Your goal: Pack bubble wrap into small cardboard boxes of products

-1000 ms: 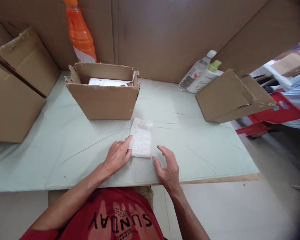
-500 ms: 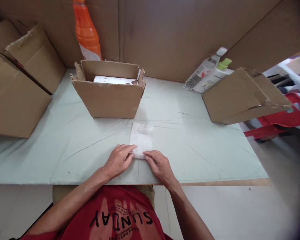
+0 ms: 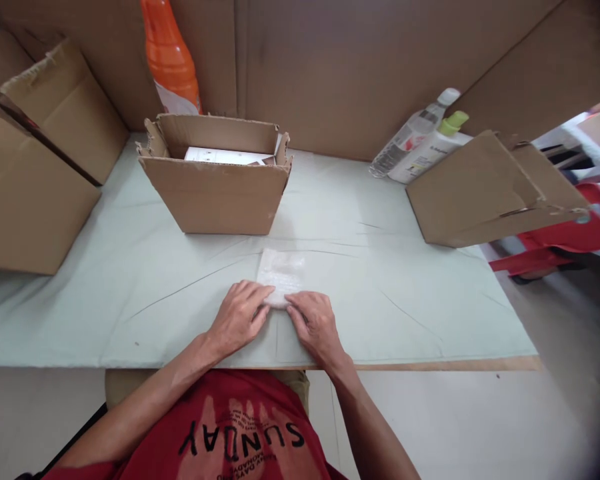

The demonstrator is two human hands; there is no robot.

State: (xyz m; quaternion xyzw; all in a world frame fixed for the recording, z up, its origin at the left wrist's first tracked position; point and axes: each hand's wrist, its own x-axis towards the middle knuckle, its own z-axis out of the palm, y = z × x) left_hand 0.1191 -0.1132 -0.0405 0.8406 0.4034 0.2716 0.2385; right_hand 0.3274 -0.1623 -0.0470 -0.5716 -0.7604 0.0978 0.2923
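A small piece of bubble wrap (image 3: pixel 281 270) lies flat on the pale green tablecloth in front of me. Its near edge is rolled or folded over, and both hands grip that edge. My left hand (image 3: pixel 241 312) is closed on the left corner, thumb below and fingers on top. At the right corner my right hand (image 3: pixel 316 325) pinches the same edge between thumb and fingers. Whether anything is rolled inside the wrap cannot be seen.
An open cardboard box (image 3: pixel 220 197) with white cartons inside stands beyond the wrap. Behind it is an orange bottle (image 3: pixel 173 63). More cardboard boxes (image 3: pixel 35 193) stand at left, another box (image 3: pixel 480 193) at right, beside a clear bottle (image 3: pixel 413 133) and a white pump-type bottle (image 3: pixel 427 157).
The near edge of the bubble wrap has moved slightly away from me, and the flat part is shorter. Both hands have shifted a little forward with it.
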